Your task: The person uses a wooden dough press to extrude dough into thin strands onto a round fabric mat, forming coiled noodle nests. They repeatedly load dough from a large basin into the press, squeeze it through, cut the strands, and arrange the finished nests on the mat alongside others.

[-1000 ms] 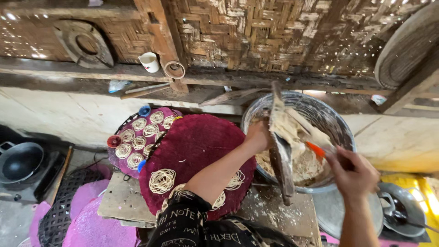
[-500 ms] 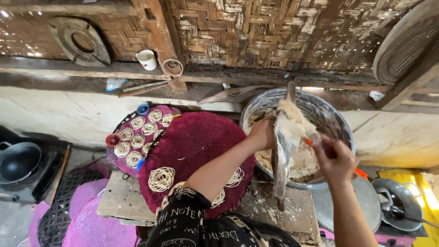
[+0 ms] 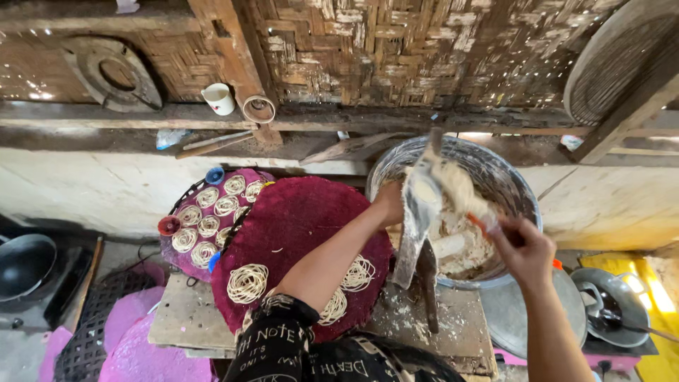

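A black wok (image 3: 25, 263) sits at far left. Next, a round tray (image 3: 185, 212) holds about 9 pale noodle coils. A maroon woven mat (image 3: 297, 219) overlapping it carries 3 more coils (image 3: 248, 283). The left hand (image 3: 391, 203) is closed around a dough-caked wooden press (image 3: 419, 212) standing upright at the rim of a large metal basin (image 3: 509, 185) filled with pale dough. The right hand (image 3: 525, 249) grips an orange-handled tool (image 3: 481, 225), pushing dough onto the press. A small pan (image 3: 614, 305) lies far right.
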